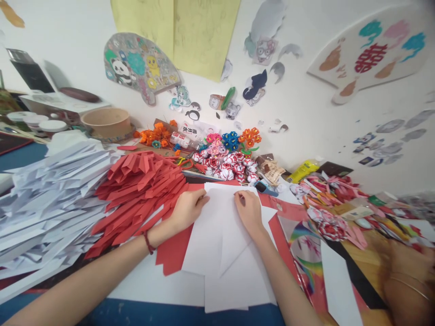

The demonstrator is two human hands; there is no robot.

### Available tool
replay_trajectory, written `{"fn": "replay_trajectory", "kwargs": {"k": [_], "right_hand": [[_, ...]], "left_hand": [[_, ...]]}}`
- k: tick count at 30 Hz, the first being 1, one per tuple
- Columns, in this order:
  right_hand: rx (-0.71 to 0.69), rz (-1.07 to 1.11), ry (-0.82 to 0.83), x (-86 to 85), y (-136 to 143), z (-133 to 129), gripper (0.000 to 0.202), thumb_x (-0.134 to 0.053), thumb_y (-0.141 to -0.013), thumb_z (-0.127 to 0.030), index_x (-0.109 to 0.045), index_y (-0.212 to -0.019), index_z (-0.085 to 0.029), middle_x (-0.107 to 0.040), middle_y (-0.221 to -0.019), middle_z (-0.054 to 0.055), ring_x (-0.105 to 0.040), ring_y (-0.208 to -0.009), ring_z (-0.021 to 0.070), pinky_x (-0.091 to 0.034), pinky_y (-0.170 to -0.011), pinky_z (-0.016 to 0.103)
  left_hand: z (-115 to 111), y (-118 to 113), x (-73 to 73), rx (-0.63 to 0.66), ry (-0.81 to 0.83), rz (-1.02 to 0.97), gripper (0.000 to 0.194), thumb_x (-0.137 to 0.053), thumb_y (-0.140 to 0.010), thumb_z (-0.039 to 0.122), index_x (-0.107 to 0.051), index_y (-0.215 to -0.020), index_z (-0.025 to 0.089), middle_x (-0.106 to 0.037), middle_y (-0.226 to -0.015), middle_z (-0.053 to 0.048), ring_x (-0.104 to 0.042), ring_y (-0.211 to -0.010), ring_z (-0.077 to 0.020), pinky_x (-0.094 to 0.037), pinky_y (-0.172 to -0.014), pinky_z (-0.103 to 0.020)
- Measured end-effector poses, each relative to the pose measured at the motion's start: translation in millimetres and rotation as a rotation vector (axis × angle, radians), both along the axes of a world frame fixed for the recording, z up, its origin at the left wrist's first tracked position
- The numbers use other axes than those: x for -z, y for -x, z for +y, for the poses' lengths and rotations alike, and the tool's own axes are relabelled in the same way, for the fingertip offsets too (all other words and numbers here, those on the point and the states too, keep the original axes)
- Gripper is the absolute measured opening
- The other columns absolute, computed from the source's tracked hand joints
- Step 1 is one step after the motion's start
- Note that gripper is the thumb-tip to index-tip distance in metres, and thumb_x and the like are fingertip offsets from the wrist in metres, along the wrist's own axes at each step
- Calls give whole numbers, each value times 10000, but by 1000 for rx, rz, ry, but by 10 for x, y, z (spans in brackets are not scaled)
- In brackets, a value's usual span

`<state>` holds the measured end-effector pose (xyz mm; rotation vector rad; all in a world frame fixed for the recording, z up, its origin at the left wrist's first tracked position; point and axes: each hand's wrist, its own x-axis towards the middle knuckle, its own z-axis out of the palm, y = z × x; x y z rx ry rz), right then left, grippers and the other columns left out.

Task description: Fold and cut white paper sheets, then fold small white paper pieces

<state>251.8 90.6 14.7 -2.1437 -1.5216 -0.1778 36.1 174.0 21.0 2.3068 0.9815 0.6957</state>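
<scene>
Taking the white sheets (234, 280) as the clock's centre, a low, flat lane lies open between the two hands, running to 6 o'clock over the blue tabletop (170, 312). At 9 to 10 o'clock, the heaped red folded strips (142, 185) and, beyond them, the white folded strips (57, 194) block any low sideways pass. Red-and-white paper flowers (227, 167) crowd 12 o'clock, with the wall (292, 122) behind. Pink-and-red pieces (336, 190) clutter 2 o'clock; another person's blurred arm (408, 280) obstructs 3 to 4 o'clock.

paper flowers (229, 168) behind the white sheets (234, 290)
</scene>
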Motion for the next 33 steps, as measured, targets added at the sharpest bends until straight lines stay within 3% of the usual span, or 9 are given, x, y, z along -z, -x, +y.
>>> {"fn": "replay_trajectory", "kwargs": {"k": [4, 7, 13, 16, 18, 21, 24, 27, 33], "right_hand": [[-7, 5, -13, 0, -46, -11, 352, -458, -936, -265, -588, -618, -189, -612, -646, 25, -519, -698, 176, -324, -717, 300], [-24, 12, -32, -22, -83, -26, 429, -427, -971, -328, -557, -589, -184, -584, -596, 11, -491, -618, 154, -316, -685, 298], [-68, -26, -113, -213, -135, -55, 323, -451, -981, -368, -636, -798, -177, -670, -806, 27, -559, -804, 171, -332, -809, 298], [78, -188, -232, -328, -106, -18, 341, -443, -985, -404, -659, -833, -188, -667, -921, 67, -526, -955, 223, -289, -933, 357], [169, -314, -270, -354, -63, 28, 320, -450, -980, -407, -681, -918, -195, -641, -1102, 104, -481, -1081, 259, -257, -990, 390], [133, -359, -145, -274, 18, 100, 287, -456, -972, -358, -661, -1088, -193, -564, -1276, 133, -450, -1156, 273, -276, -978, 374], [67, -248, 78, -100, 95, 157, 278, -444, -971, -317, -684, -924, -185, -653, -1030, 97, -548, -954, 217, -332, -838, 303], [70, -184, 184, 45, 148, 192, 362, -425, -975, -298, -676, -740, -186, -660, -792, 49, -563, -725, 160, -313, -669, 274], [68, -181, 244, 85, 181, 219, 312, -449, -960, -266, -696, -787, -189, -689, -847, 43, -598, -744, 141, -287, -622, 274]], "left_hand": [[-34, 28, -43, 9, -9, -109, 276, -451, -923, 320, -462, -680, 189, -499, -622, 28, -447, -581, -110, -285, -582, -237], [-45, 43, -46, -28, -13, -163, 294, -461, -920, 325, -455, -660, 187, -494, -611, 27, -429, -568, -108, -275, -571, -238], [-36, 23, -18, -127, -21, -224, 314, -456, -926, 350, -418, -656, 193, -437, -573, 41, -411, -545, -104, -275, -559, -229], [-35, -13, 0, -108, 1, -120, 284, -446, -935, 349, -438, -694, 198, -497, -600, 36, -463, -563, -109, -288, -567, -226], [-31, -39, 12, -105, 17, -38, 245, -452, -934, 334, -468, -729, 199, -560, -638, 24, -516, -597, -119, -306, -584, -225], [-18, -67, 16, -135, 29, 31, 200, -450, -934, 308, -521, -782, 198, -636, -710, -7, -585, -664, -143, -322, -607, -230], [-4, -70, -3, -160, 27, 110, 197, -439, -937, 314, -567, -838, 201, -681, -783, -37, -623, -726, -170, -313, -603, -243], [0, -62, -24, -174, 16, 197, 229, -435, -935, 348, -589, -849, 202, -694, -808, -57, -631, -753, -195, -277, -579, -256], [32, -74, -20, -162, 11, 306, 308, -438, -921, 396, -597, -750, 195, -684, -748, -62, -632, -727, -207, -246, -564, -267]]}}
